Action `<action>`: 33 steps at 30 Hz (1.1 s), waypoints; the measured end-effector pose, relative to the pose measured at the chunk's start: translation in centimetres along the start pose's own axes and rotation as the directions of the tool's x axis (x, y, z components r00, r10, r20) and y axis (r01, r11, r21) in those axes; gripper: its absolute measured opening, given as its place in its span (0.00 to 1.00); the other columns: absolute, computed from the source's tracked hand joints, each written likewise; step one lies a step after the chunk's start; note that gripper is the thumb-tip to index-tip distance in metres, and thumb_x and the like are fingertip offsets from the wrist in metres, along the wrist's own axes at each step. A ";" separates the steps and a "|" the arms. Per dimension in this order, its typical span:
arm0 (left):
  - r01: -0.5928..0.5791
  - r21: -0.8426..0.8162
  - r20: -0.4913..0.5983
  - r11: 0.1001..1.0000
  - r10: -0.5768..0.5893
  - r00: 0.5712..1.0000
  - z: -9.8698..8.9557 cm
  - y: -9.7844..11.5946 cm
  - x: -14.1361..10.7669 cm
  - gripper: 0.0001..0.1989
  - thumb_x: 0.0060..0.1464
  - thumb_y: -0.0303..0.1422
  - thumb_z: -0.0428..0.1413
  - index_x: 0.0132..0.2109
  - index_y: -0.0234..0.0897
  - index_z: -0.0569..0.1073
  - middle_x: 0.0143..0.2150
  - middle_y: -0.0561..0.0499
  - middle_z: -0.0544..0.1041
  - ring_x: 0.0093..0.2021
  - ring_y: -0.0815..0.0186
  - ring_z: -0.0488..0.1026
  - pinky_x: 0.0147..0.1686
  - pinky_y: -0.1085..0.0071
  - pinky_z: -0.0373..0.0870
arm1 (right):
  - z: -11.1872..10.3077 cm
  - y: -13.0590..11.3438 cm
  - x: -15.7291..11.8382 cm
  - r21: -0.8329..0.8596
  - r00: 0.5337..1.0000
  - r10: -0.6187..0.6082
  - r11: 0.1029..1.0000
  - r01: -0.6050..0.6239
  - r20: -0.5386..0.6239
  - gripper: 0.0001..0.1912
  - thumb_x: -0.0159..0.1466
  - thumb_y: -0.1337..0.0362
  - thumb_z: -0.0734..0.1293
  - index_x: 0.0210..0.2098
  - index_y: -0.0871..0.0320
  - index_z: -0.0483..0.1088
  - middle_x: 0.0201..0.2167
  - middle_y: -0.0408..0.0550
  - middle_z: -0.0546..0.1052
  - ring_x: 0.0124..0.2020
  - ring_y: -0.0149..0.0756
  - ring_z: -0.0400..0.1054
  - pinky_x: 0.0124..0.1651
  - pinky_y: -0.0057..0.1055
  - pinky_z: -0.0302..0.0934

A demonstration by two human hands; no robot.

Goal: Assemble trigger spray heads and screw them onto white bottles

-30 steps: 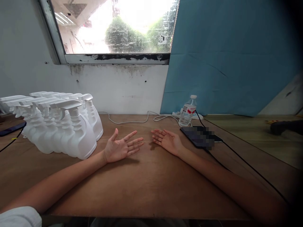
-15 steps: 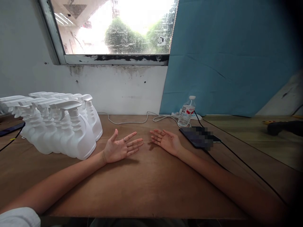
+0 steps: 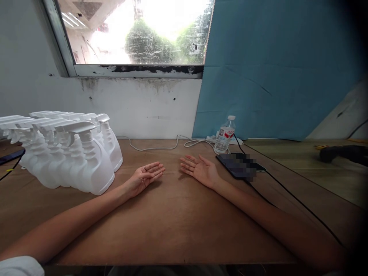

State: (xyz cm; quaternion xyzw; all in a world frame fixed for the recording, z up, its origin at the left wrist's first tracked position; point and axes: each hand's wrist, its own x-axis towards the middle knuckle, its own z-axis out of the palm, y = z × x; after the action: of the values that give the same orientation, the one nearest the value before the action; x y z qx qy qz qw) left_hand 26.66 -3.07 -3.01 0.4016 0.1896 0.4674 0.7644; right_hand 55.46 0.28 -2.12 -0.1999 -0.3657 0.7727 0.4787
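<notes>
My left hand (image 3: 145,178) is palm up above the brown table (image 3: 172,226), its fingers stretched out and its thumb folded across the palm. Nothing is in it. My right hand (image 3: 202,171) faces it across a small gap, palm up and empty, with fingers and thumb apart. Left of my left hand stand rows of white spray bottles (image 3: 100,168) with trigger heads, packed close together. Just beyond my right hand lie dark phones (image 3: 230,166), partly blurred out, with black cables running from them.
A clear water bottle (image 3: 224,136) with a red and white label stands at the back, near a white cable (image 3: 152,148) along the wall. Another dark phone (image 3: 11,156) lies at the far left. At the right, a dark blurred object (image 3: 342,154) shows beyond the table edge.
My left thumb has folded in over the palm, and the left fingers have drawn together. My right hand stays open, its thumb slightly more raised. The whole view has shifted slightly.
</notes>
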 end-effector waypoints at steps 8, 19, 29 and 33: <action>-0.016 -0.004 -0.015 1.000 0.016 1.000 0.0 0.1 0.1 0.32 0.42 0.12 0.48 0.57 0.27 0.67 0.60 0.36 0.67 0.63 0.54 0.60 0.66 0.58 0.50 | -0.4 0.1 0.2 -0.003 1.000 0.009 1.000 -0.009 0.010 0.20 0.66 0.55 0.56 0.48 0.60 0.68 0.56 0.60 0.70 0.52 0.46 0.68 0.61 0.49 0.54; 0.066 -0.008 -0.186 0.998 -0.066 0.980 0.2 0.4 0.1 0.15 0.49 0.20 0.54 0.46 0.30 0.73 0.38 0.44 0.77 0.37 0.64 0.76 0.47 0.66 0.71 | -0.6 0.0 0.2 0.016 0.998 0.051 0.999 -0.050 -0.044 0.18 0.67 0.59 0.55 0.42 0.63 0.72 0.36 0.55 0.78 0.35 0.39 0.72 0.46 0.38 0.63; 0.061 0.007 -0.174 0.998 -0.059 0.983 0.4 0.3 0.1 0.10 0.50 0.22 0.55 0.41 0.31 0.73 0.30 0.48 0.73 0.30 0.68 0.73 0.38 0.69 0.71 | -0.8 0.1 0.3 0.006 0.999 0.049 0.999 -0.049 -0.022 0.16 0.66 0.61 0.56 0.37 0.62 0.74 0.31 0.52 0.77 0.31 0.38 0.70 0.41 0.36 0.63; 0.051 0.028 -0.156 0.998 -0.046 0.987 0.3 0.3 0.1 0.09 0.50 0.22 0.55 0.41 0.31 0.73 0.30 0.48 0.73 0.30 0.68 0.73 0.38 0.70 0.70 | -0.7 0.0 0.3 0.003 0.998 0.052 0.999 -0.052 -0.023 0.17 0.66 0.62 0.56 0.36 0.62 0.74 0.30 0.52 0.77 0.31 0.37 0.70 0.40 0.36 0.63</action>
State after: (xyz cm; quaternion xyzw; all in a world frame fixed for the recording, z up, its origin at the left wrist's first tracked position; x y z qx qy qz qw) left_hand 26.77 -3.02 -2.60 0.3714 0.2656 0.4753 0.7521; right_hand 55.77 0.83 -2.61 -0.2176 -0.3537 0.7830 0.4631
